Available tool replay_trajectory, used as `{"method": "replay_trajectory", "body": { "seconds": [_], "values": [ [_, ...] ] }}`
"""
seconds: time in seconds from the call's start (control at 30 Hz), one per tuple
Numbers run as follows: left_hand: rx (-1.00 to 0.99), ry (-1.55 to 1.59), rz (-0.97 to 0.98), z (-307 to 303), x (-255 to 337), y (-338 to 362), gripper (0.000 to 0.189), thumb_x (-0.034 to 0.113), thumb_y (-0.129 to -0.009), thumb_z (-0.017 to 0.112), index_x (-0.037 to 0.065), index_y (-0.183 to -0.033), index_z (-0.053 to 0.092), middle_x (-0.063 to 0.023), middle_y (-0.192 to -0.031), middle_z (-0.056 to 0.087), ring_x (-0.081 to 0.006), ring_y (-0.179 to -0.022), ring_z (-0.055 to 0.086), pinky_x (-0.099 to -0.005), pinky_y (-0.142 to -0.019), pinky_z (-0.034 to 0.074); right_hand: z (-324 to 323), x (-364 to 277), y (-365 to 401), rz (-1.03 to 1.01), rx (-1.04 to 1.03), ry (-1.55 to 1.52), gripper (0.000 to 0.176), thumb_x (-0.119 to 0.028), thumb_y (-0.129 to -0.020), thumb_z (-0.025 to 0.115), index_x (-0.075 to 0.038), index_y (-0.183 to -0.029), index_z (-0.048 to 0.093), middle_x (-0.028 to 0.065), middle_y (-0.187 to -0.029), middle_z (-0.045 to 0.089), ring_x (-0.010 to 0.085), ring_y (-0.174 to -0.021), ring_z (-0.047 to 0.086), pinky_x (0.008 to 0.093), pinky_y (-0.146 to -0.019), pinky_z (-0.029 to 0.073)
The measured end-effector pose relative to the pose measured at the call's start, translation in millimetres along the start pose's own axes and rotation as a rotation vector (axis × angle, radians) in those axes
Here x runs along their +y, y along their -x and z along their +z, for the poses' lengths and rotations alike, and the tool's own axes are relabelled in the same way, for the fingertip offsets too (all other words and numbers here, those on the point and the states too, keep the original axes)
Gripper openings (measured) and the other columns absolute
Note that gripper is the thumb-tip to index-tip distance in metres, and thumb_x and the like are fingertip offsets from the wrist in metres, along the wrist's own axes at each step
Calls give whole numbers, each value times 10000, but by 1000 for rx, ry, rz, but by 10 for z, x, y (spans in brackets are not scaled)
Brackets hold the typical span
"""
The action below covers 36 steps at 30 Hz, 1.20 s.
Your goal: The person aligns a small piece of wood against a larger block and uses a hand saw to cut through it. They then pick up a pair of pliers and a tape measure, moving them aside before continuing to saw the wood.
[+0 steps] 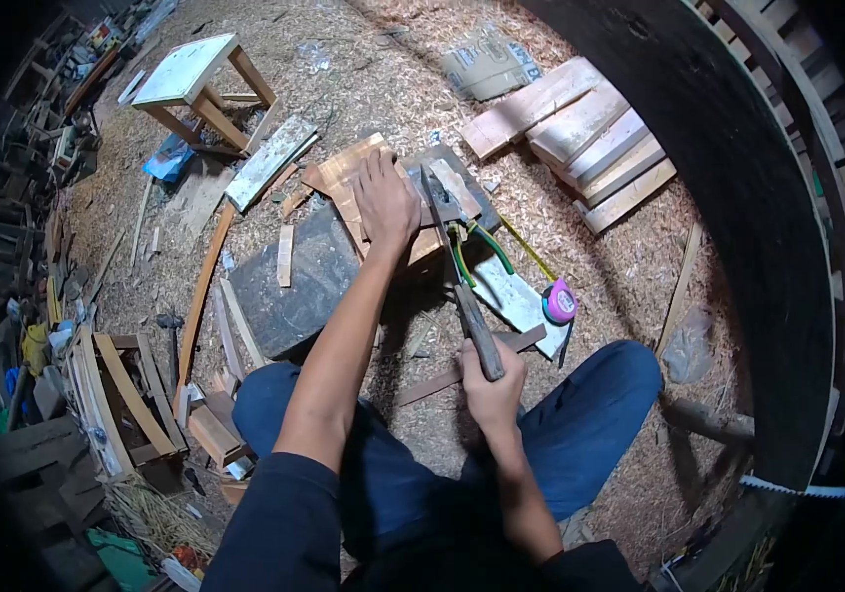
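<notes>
My left hand [385,202] lies flat, fingers spread, on a thin wooden board [344,173] resting on a low block. My right hand [494,383] grips the wooden handle of a long-bladed knife [447,237], whose blade reaches forward along the right edge of the board, beside my left hand. I sit on the ground with knees apart in blue trousers [590,414].
A pink tape measure [561,301] with yellow tape lies right of the knife. Stacked planks [590,133] sit at the upper right, a small wooden stool [195,84] at the upper left. Wood shavings cover the ground; scrap wood and clutter line the left. A large dark curved object [738,197] stands at right.
</notes>
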<state>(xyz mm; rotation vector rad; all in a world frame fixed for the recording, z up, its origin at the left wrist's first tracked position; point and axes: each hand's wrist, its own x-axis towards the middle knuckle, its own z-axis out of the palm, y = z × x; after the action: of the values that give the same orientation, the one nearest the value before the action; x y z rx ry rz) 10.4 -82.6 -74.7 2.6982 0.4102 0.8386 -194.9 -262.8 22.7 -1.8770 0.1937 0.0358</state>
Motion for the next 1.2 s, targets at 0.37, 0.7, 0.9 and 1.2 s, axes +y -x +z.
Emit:
{"method": "replay_trajectory", "body": {
  "seconds": [0.37, 0.7, 0.9, 1.2],
  "values": [
    [-182, 370, 318, -660, -114, 446, 264, 210, -868, 649, 16, -1046, 625, -153, -1014, 589, -347, -969, 544, -419, -865, 439, 24, -113, 29, -91, 44, 51, 197, -153, -876, 649, 25, -794, 626, 97, -539, 469, 135, -493, 437, 351, -493, 365],
    [-282, 554, 290, -690, -205, 450, 295, 219, -850, 689, -6, -1037, 652, -151, -988, 595, -344, -970, 550, -421, -858, 437, 9, -67, 206, -95, 19, 101, 221, -143, -884, 633, 22, -742, 596, 123, -546, 485, 169, -482, 480, 370, -492, 357],
    [-256, 576, 310, -637, -199, 419, 246, 188, -855, 674, -12, -996, 642, -158, -965, 590, -349, -934, 555, -416, -833, 445, 110, -248, 123, -154, 27, 111, 206, -128, -878, 635, 25, -747, 595, 130, -548, 492, 172, -483, 473, 371, -487, 357],
    [-217, 565, 350, -574, -224, 400, 253, 210, -860, 657, 0, -999, 632, -144, -962, 569, -340, -954, 543, -421, -842, 440, 192, -327, 36, -148, -18, 157, 235, -147, -897, 622, 18, -737, 571, 106, -553, 471, 162, -489, 488, 380, -505, 373]
  ]
}}
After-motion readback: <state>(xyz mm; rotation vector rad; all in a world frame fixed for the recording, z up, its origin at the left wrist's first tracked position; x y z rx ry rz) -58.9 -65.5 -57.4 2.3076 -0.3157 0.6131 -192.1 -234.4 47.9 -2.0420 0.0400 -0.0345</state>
